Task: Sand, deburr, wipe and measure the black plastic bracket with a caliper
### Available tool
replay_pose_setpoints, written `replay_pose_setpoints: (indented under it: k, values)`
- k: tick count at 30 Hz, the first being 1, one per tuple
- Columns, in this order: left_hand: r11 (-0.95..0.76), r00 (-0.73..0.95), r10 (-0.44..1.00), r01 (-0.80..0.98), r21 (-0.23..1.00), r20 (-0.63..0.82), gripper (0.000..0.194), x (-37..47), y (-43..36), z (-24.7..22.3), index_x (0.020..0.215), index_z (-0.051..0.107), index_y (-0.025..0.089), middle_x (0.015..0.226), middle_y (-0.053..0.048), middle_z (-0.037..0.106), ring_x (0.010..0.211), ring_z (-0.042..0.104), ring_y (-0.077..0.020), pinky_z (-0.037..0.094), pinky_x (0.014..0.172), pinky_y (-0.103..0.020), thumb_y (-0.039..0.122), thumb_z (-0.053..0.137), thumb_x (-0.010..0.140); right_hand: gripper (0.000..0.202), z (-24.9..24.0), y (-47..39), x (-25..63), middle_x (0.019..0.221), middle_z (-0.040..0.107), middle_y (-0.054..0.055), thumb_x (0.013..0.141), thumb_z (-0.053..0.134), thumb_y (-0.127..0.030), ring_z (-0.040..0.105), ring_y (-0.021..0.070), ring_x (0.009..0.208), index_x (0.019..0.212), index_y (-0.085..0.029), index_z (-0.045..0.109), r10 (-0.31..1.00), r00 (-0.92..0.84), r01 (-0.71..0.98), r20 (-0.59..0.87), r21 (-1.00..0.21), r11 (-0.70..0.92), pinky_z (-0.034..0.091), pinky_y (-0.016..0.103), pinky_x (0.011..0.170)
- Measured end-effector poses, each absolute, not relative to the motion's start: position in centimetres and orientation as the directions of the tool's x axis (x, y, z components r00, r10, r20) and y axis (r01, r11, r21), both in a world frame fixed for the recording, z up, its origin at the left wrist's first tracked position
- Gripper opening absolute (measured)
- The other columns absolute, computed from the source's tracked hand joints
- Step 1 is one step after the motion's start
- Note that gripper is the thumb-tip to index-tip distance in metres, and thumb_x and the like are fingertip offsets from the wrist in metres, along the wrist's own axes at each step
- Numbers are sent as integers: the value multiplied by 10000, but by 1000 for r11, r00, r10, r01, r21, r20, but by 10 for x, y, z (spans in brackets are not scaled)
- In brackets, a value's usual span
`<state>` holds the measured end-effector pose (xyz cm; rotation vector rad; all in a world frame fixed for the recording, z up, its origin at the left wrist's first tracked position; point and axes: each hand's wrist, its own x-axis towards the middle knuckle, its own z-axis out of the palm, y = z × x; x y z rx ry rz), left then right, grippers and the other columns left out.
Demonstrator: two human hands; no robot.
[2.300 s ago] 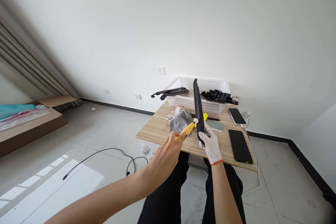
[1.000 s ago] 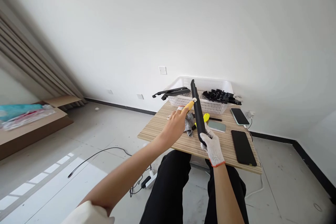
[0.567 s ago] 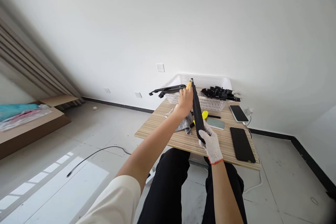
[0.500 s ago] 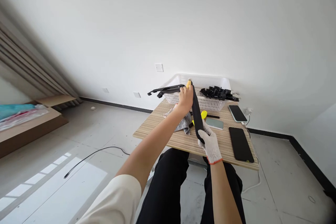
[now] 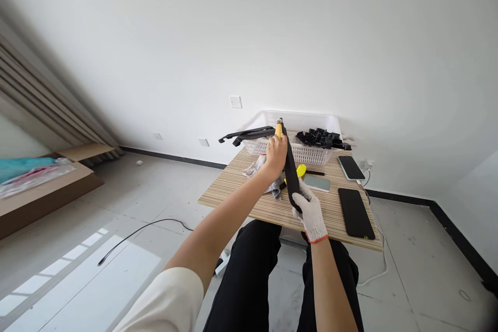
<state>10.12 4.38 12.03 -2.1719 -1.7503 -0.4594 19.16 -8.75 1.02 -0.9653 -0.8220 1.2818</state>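
My left hand, bare, is wrapped round a yellow-handled tool and lies along the upper part of a long black plastic strip. The tool's working end is hidden. In a white knitted glove with an orange cuff, my right hand grips the strip's near end. The strip slants up and away over the table, towards the basket. Behind it, partly covered, lie a bright yellow tool and a grey cloth.
A white plastic basket at the table's back holds black parts; long black pieces overhang its left side. On the wooden table are a black phone, a charging phone and a grey-green flat piece.
My left hand has slid slightly down along the strip towards me, with the yellow handle moving too. The right hand keeps its grip at nearly the same spot.
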Motion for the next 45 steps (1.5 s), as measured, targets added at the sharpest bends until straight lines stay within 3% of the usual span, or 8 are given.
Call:
replay_pose_setpoints:
  k: [6,19,36,45]
  values:
    - [-218,240,893,971,-99,380,483,92,25,115,1428,439,71,1244,-206,615,1130,603,-279,536,884,-352,15,334,960,715,9,-87,192,723,609,-22,771,711,-303,376,71,442,1461,-224,544,992,121,-424,-34,-906,21,315,252,418]
    - [-297,353,863,933,-202,361,543,71,-32,100,1471,416,97,1166,-178,635,1036,637,-249,562,774,-308,16,379,936,721,6,-84,191,620,537,-55,750,717,-307,358,71,414,1447,-206,559,992,127,-437,-26,-899,32,280,247,397]
    - [-499,466,765,865,-49,444,541,26,-136,72,1411,422,168,1088,-91,674,889,664,-184,557,658,-267,22,404,891,698,6,-84,190,721,543,-45,746,730,-303,339,54,460,1426,-278,578,987,157,-453,-39,-891,37,276,229,404]
    - [-549,548,711,824,-140,440,651,14,-188,71,1453,392,152,1095,-66,683,857,645,-158,537,664,-264,-21,419,827,720,4,-82,190,627,445,-76,745,732,-305,315,54,442,1440,-235,559,984,166,-451,-59,-892,22,248,213,390]
